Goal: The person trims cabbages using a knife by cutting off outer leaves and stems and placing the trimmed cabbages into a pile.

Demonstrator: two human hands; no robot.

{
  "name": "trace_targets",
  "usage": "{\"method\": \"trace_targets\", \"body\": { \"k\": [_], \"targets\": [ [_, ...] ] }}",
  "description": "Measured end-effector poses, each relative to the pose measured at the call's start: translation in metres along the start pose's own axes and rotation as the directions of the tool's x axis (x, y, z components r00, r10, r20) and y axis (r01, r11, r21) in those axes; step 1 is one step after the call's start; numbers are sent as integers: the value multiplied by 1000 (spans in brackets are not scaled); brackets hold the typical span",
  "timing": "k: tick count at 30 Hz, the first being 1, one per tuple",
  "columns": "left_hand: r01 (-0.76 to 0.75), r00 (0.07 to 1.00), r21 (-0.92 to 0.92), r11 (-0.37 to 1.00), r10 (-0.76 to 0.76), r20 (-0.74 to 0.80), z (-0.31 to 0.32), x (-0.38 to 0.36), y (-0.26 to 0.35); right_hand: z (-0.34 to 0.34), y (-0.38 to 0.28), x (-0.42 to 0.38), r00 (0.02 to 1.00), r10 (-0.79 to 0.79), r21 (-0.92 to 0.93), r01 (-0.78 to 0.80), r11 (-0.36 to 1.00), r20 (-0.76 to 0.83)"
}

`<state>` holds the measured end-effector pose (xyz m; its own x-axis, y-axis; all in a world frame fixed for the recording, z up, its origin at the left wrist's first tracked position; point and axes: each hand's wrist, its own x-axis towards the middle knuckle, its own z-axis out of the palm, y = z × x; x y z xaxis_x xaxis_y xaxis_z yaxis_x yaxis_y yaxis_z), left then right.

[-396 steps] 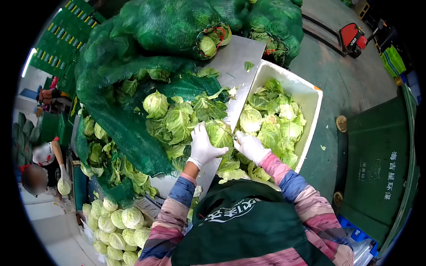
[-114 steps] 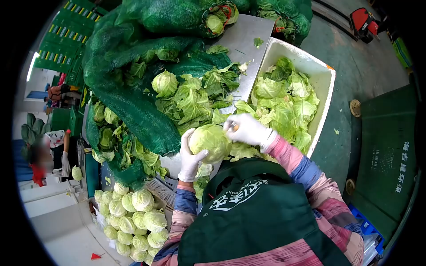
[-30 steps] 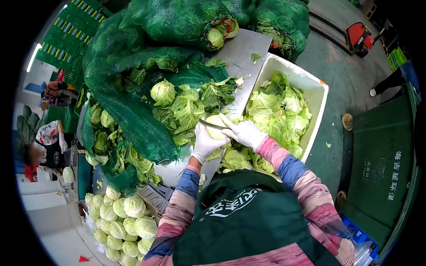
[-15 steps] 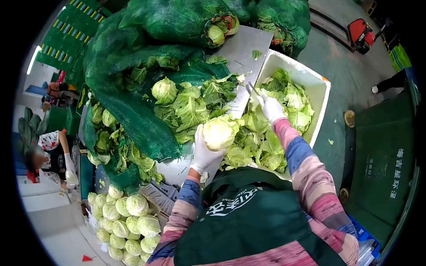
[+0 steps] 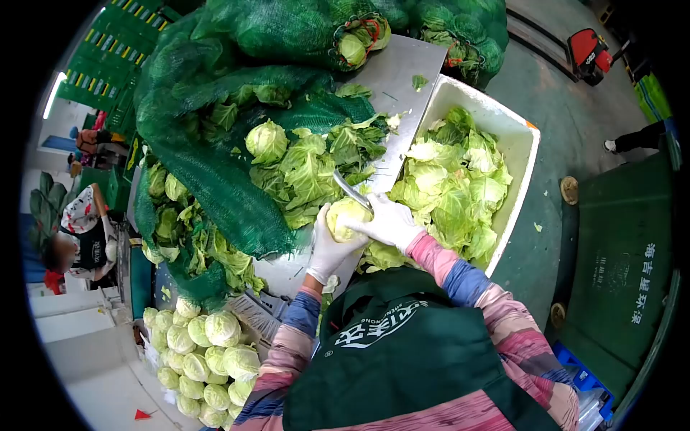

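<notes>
Gloved in white, my left hand (image 5: 332, 248) cups a pale, trimmed cabbage (image 5: 346, 218) from the left and below. My right hand (image 5: 388, 222) is wrapped round a knife (image 5: 351, 190) and touches the cabbage's right side. The curved metal blade points up and left over the cabbage. Loose green leaves (image 5: 309, 172) and a whole cabbage (image 5: 267, 142) lie on the metal table (image 5: 402, 79) beyond my hands. To the right, a white foam box (image 5: 519, 194) holds many leaves.
Green mesh sacks (image 5: 280, 32) of cabbages lie at the back and left. Trimmed cabbages (image 5: 208, 352) are piled at lower left, near a brush (image 5: 251, 316). A large green bin (image 5: 618, 266) stands right. A person (image 5: 86, 237) works far left; a red pallet truck (image 5: 589, 57) is at upper right.
My right hand has come down and left from over the foam box to the cabbage, bringing the knife. The cabbage looks smaller, with fewer outer leaves. The person at left has bent and shifted.
</notes>
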<state>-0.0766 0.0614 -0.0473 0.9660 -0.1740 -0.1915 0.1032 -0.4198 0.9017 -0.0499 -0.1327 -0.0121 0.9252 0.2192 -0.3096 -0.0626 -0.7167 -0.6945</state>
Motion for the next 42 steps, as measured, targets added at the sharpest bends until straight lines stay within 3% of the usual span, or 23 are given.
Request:
{"method": "trace_targets", "body": {
  "k": [3,5,6,9,10,11,12,15,16,17,19,21,23,25,27,29,31,32,33,37,39,40,42],
  "targets": [
    [-64,994,197,978,79,-73,7,-3,17,3,2,6,996,94,-16,-94,995,-7],
    [-80,994,172,982,91,-53,4,-6,15,2,8,13,999,-50,45,51,998,-12],
    [-96,994,128,987,103,-46,3,-6,10,6,9,13,986,-103,75,113,991,-129],
    [-132,990,96,987,136,-41,2,-10,1,9,33,30,997,-62,275,75,958,-54],
    [-147,989,79,986,148,-13,1,-14,4,18,44,33,988,-74,288,112,951,-139],
    [-160,987,63,985,160,15,1,-16,6,22,60,39,993,-24,207,48,977,-115],
    [-81,996,-137,987,85,21,1,-21,8,31,81,40,995,3,142,11,990,-101],
    [-87,995,-205,975,95,31,-2,-24,-11,39,128,37,965,196,163,-169,972,-172],
    [-93,995,-134,987,97,19,-2,-24,-6,25,115,26,949,219,5,-224,975,-228],
    [-84,996,-133,988,87,20,-1,-26,0,14,97,18,956,212,70,-202,977,-204],
    [-52,999,-181,982,51,-10,4,-23,22,0,48,-8,934,-53,62,79,995,-353],
    [-37,999,-105,994,36,-5,6,-20,26,-5,7,-18,941,-177,-90,157,983,-288],
    [-160,987,328,931,162,20,11,-17,25,14,-6,-15,909,-256,-126,226,966,-330],
    [-242,966,430,870,258,22,16,-20,18,30,3,0,881,-276,-179,222,958,-383],
    [-164,985,317,934,172,2,12,-22,20,40,28,21,908,-140,176,224,958,-396],
    [-194,981,325,926,192,37,7,-23,15,22,37,28,959,154,219,-101,970,-237],
    [-95,995,87,992,96,-5,3,-24,11,35,93,38,946,178,159,-138,978,-273],
    [-44,999,-189,981,44,-5,6,-26,9,29,98,37,936,244,-73,-271,960,-254],
    [-49,999,-186,981,49,-1,4,-21,6,22,97,32,946,211,-88,-239,967,-247],
    [-12,1000,-104,995,13,9,4,-21,13,12,30,-4,981,80,403,-1,915,-178],
    [-20,999,-145,989,25,36,2,-20,3,40,20,-1,942,42,135,3,991,-333],
    [-24,999,-142,990,31,45,1,-21,3,46,24,3,942,45,139,2,990,-331],
    [-29,998,-157,987,38,54,-3,-21,-5,51,31,17,923,-104,260,211,942,-371]
  ]
}}
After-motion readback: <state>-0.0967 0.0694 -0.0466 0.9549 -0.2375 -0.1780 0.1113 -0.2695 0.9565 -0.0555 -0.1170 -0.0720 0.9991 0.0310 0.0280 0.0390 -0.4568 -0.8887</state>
